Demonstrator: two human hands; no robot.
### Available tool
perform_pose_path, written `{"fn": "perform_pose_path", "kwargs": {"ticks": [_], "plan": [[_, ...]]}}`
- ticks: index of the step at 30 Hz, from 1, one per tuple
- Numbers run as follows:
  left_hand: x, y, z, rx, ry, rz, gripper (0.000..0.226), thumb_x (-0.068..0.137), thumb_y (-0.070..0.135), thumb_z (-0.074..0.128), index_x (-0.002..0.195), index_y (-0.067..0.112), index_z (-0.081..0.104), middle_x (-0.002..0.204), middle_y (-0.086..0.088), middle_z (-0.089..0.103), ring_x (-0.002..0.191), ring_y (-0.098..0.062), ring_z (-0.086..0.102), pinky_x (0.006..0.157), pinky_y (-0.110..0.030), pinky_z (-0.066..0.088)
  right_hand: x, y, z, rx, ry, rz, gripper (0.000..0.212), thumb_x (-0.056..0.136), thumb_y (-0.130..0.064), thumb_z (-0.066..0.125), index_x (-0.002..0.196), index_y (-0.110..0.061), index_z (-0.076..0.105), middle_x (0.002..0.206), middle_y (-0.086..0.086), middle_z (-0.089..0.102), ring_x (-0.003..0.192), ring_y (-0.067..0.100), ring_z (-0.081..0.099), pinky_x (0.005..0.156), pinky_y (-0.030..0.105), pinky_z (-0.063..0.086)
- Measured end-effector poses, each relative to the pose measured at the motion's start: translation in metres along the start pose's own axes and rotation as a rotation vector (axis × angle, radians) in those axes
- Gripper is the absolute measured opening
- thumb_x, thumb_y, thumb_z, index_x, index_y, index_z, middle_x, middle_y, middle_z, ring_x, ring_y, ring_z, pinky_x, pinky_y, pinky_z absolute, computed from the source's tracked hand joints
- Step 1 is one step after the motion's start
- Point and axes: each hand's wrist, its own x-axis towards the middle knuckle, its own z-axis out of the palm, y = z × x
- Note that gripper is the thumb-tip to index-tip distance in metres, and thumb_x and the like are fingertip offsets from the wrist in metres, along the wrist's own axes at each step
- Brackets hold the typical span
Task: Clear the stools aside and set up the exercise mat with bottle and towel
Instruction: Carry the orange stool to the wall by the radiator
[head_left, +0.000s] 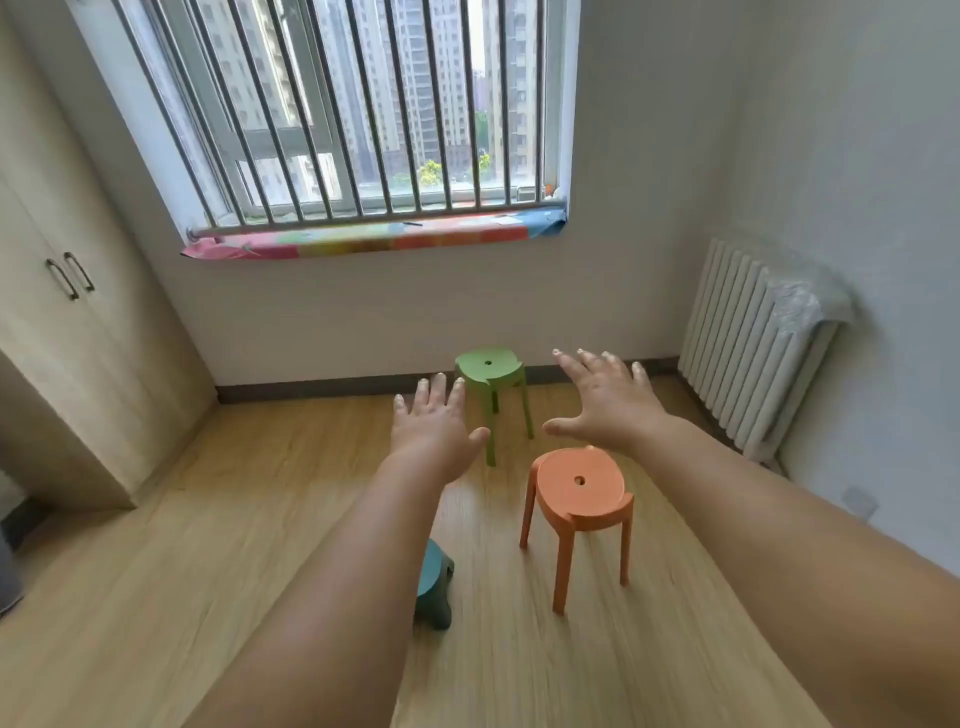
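Three plastic stools stand on the wooden floor. The green stool (488, 366) is near the far wall under the window. The orange stool (579, 486) stands closer, to the right of centre. A teal stool (434, 582) is mostly hidden behind my left forearm. My left hand (434, 423) and my right hand (605, 397) are stretched out in front of me with fingers spread, palms down, holding nothing and touching no stool. No mat, bottle or towel is in view.
A white radiator (748, 343) lines the right wall. A light wooden wardrobe (78, 332) fills the left side. A barred window with a colourful sill cover (374, 239) is on the far wall. Bare wooden floor (208, 519) spreads to the left of the stools.
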Motion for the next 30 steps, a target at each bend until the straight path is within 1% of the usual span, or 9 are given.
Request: {"fn": "perform_pose_path", "kwargs": {"ticks": [5,10,14,17,20,22,26,28,30], "plan": [[0.008,-0.011,0.045,0.004,-0.104,0.043,0.072,0.097,0.046,0.039,0.153,0.025,0.000,0.162,0.001,-0.001,0.149,-0.020,0.000,0.120,-0.046,0.007,-0.002,0.010,0.060,-0.006,-0.079,0.111,0.091,0.079,-0.065,0.060,0.152,-0.039,0.013,0.160,0.001,0.023,0.147,0.026,0.019,0.116,0.055,0.014],[0.031,-0.005,0.076,-0.026,-0.166,0.055,0.068,0.097,0.043,0.042,0.153,0.025,0.009,0.161,-0.001,0.013,0.147,-0.021,0.016,0.118,-0.043,0.020,0.012,0.036,0.101,0.012,-0.162,0.171,0.090,0.076,-0.066,0.062,0.150,-0.040,0.018,0.156,-0.001,0.032,0.141,0.027,0.033,0.108,0.050,0.034],[0.068,0.013,0.101,-0.027,-0.218,0.100,0.060,0.099,0.029,0.040,0.153,0.023,0.015,0.159,-0.001,0.020,0.146,-0.020,0.022,0.120,-0.044,0.015,0.040,0.071,0.130,0.054,-0.245,0.223,0.088,0.076,-0.062,0.064,0.149,-0.041,0.019,0.153,-0.002,0.037,0.135,0.024,0.042,0.099,0.045,0.045],[0.099,0.028,0.117,-0.030,-0.248,0.092,0.059,0.098,0.027,0.042,0.152,0.023,0.019,0.158,-0.001,0.025,0.144,-0.022,0.026,0.119,-0.045,0.020,0.064,0.101,0.148,0.098,-0.297,0.238,0.087,0.077,-0.059,0.065,0.149,-0.040,0.021,0.149,-0.003,0.041,0.130,0.023,0.047,0.095,0.042,0.049],[0.135,0.052,0.139,-0.072,-0.302,0.059,0.056,0.097,0.023,0.043,0.151,0.023,0.025,0.155,-0.001,0.032,0.138,-0.023,0.036,0.113,-0.042,0.032,0.089,0.134,0.163,0.171,-0.362,0.271,0.085,0.080,-0.055,0.065,0.150,-0.037,0.021,0.147,-0.002,0.042,0.125,0.022,0.050,0.089,0.037,0.052],[0.157,0.068,0.159,-0.088,-0.317,0.043,0.055,0.097,0.020,0.042,0.149,0.023,0.027,0.152,0.000,0.035,0.135,-0.022,0.039,0.110,-0.039,0.036,0.104,0.152,0.171,0.187,-0.400,0.291,0.084,0.081,-0.053,0.065,0.151,-0.036,0.021,0.148,-0.001,0.041,0.125,0.022,0.050,0.091,0.037,0.051],[0.192,0.098,0.201,-0.159,-0.375,0.046,0.052,0.094,0.022,0.045,0.145,0.024,0.034,0.147,0.001,0.042,0.129,-0.021,0.045,0.102,-0.037,0.044,0.133,0.186,0.191,0.213,-0.454,0.347,0.082,0.085,-0.050,0.062,0.153,-0.031,0.020,0.150,0.003,0.038,0.130,0.024,0.047,0.097,0.040,0.048],[0.204,0.106,0.218,-0.172,-0.413,0.081,0.049,0.093,0.022,0.045,0.142,0.024,0.037,0.143,0.001,0.046,0.123,-0.020,0.049,0.095,-0.036,0.048,0.143,0.197,0.201,0.247,-0.473,0.379,0.081,0.087,-0.049,0.061,0.153,-0.030,0.019,0.151,0.002,0.036,0.132,0.024,0.044,0.097,0.039,0.045],[0.222,0.112,0.231,-0.174,-0.446,0.096,0.052,0.093,0.023,0.044,0.144,0.024,0.034,0.144,0.001,0.044,0.124,-0.020,0.049,0.093,-0.035,0.049,0.154,0.207,0.212,0.281,-0.496,0.403,0.080,0.088,-0.048,0.060,0.153,-0.030,0.018,0.151,0.001,0.035,0.134,0.023,0.042,0.095,0.038,0.044]]}}
